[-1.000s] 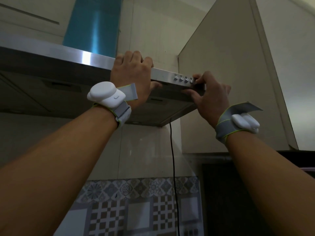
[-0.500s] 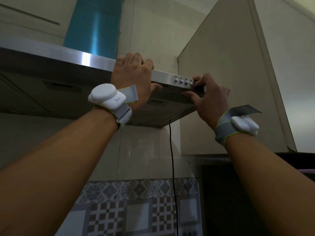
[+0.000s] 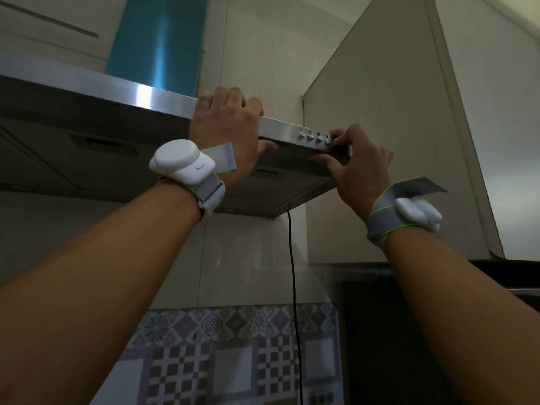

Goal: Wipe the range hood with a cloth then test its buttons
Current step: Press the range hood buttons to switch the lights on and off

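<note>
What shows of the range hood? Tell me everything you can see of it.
The range hood is a flat wall-mounted canopy with a brushed steel front strip and a dark underside. A chimney wrapped in blue film rises from its top. Four round silvery buttons, symbols above them, sit near the strip's right end. The left hand grips the front edge, fingers over the top, thumb beneath. The right hand pinches the right end, a fingertip beside the fourth button. A black cord hangs below it.

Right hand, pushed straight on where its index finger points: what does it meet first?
Likely the rightmost visible button on the range hood: the right hand points its index fingertip at it. Whether they already touch is unclear.
</note>
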### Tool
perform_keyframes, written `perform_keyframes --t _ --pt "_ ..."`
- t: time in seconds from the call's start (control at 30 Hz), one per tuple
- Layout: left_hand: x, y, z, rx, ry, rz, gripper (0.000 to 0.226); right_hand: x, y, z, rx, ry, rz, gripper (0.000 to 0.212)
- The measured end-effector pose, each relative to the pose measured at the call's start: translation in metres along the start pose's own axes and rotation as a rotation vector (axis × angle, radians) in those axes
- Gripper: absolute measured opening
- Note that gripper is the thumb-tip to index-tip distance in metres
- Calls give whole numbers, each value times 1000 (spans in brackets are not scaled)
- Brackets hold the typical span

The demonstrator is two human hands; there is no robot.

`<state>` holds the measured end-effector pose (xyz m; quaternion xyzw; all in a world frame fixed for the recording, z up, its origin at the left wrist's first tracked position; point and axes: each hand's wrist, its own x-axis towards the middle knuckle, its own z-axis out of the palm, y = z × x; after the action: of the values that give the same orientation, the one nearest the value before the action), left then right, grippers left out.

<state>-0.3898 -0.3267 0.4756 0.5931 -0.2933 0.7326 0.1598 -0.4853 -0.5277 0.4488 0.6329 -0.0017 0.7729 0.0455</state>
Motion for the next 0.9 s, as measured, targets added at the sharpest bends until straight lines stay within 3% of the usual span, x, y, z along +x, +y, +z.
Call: perform_keyframes --t 0.9 --pt "1 -1 5 -15 24 -1 65 0 1 0 13 12 -6 37"
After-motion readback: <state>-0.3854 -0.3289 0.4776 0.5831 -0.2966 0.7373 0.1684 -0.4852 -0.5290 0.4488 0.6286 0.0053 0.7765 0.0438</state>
